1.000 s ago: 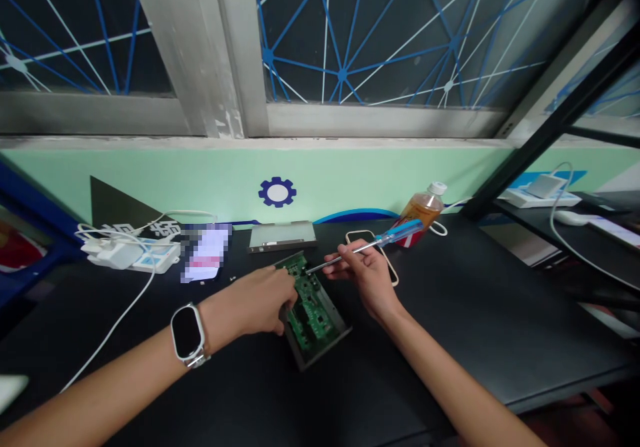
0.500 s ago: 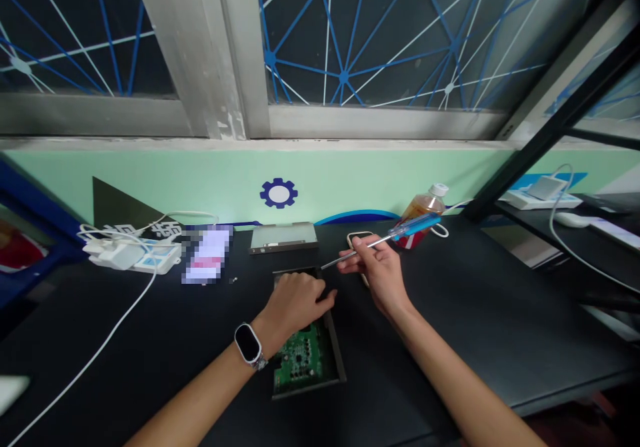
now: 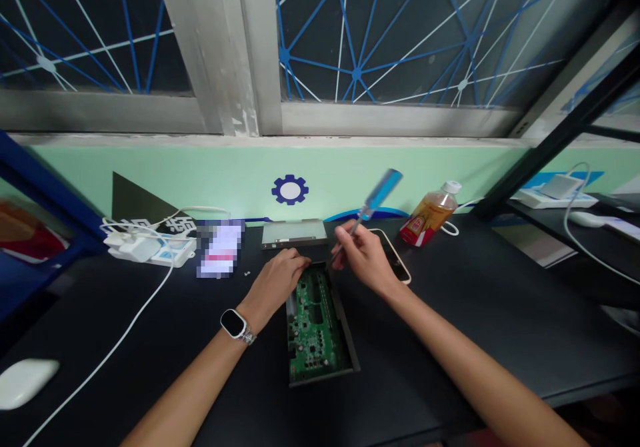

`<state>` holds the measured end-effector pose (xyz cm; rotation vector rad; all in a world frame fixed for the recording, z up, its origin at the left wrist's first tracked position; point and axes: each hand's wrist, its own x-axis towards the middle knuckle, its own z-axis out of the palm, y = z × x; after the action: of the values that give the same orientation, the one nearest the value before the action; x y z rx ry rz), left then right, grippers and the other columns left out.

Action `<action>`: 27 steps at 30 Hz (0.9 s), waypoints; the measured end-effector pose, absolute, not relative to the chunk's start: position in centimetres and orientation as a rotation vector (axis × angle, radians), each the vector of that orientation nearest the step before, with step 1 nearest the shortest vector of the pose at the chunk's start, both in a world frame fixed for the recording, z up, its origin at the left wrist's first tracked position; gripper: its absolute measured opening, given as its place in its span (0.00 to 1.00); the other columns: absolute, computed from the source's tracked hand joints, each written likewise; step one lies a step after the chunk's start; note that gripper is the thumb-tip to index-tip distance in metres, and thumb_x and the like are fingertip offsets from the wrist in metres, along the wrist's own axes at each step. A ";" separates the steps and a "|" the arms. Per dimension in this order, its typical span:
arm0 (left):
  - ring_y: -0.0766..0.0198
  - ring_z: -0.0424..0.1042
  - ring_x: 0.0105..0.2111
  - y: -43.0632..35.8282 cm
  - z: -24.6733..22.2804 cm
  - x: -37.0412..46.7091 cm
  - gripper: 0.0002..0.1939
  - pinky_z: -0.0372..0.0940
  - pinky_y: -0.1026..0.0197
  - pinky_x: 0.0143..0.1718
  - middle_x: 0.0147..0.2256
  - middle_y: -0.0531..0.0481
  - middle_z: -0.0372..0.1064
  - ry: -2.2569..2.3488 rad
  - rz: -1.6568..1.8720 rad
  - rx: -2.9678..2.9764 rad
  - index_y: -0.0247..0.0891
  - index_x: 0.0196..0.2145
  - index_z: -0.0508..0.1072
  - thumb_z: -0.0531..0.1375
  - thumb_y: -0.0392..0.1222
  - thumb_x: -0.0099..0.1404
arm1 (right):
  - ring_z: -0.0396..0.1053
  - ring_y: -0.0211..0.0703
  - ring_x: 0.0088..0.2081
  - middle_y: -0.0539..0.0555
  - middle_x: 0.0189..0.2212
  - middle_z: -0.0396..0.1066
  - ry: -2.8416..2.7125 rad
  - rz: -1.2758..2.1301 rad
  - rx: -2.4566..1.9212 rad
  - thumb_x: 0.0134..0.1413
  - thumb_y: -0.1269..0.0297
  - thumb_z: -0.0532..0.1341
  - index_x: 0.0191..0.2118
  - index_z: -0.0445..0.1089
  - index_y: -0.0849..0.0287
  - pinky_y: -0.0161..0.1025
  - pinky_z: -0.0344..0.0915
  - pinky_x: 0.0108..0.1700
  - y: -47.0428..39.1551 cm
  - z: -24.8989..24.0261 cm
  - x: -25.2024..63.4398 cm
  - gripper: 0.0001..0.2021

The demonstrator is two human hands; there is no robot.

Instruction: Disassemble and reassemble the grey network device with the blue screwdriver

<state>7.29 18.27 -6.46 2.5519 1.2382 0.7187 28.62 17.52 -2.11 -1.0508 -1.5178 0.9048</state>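
Note:
A dark metal case (image 3: pixel 350 340) with a green circuit board (image 3: pixel 313 337) inside lies on the black table. My left hand (image 3: pixel 277 277), with a watch (image 3: pixel 233 324) on its wrist, is at the case's upper left corner, fingers together on the edge; whether they pinch a small part is hidden. My right hand (image 3: pixel 361 254) is closed round the metal shaft of a screwdriver with a blue handle (image 3: pixel 383 194). The handle points up and right, and the tip is down near the case's upper right corner.
Behind the case lies a flat metal panel (image 3: pixel 294 233). Tiny screws (image 3: pixel 247 274) are near a blurred lit phone (image 3: pixel 221 250). A second phone (image 3: pixel 400 270), a drink bottle (image 3: pixel 430 215), a power strip (image 3: pixel 173 252) with cables and a white mouse (image 3: pixel 29 382) stand around.
My left hand has moved back off the board to the case's upper left corner, uncovering the board. The screwdriver has tilted from nearly flat to steeper, its tip still near the far end.

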 end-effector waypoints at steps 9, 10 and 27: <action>0.56 0.74 0.43 19.2 -6.9 5.6 0.14 0.67 0.56 0.46 0.41 0.46 0.72 1.388 0.772 2.524 0.40 0.47 0.78 0.53 0.38 0.74 | 0.69 0.36 0.19 0.49 0.24 0.72 -2.070 0.776 -1.075 0.69 0.58 0.53 0.34 0.61 0.56 0.35 0.66 0.27 21.8 1.0 24.6 0.11; 0.56 0.74 0.43 19.2 -7.0 5.6 0.14 0.67 0.56 0.46 0.41 0.46 0.72 1.393 0.777 2.524 0.41 0.47 0.78 0.52 0.38 0.74 | 0.69 0.36 0.19 0.49 0.23 0.72 -2.080 0.744 -1.074 0.69 0.59 0.52 0.34 0.60 0.56 0.36 0.66 0.28 21.9 0.8 24.5 0.11; 0.58 0.72 0.42 19.0 -7.4 6.1 0.15 0.67 0.58 0.43 0.40 0.46 0.71 1.415 0.788 2.547 0.41 0.50 0.77 0.53 0.37 0.73 | 0.70 0.42 0.25 0.52 0.24 0.71 -2.042 0.389 -1.138 0.71 0.63 0.49 0.35 0.61 0.55 0.36 0.61 0.33 21.7 -1.9 24.6 0.11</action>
<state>6.07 18.95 -7.39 2.5473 1.4149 0.7882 24.57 21.66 -1.88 -1.1377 -2.0418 0.3888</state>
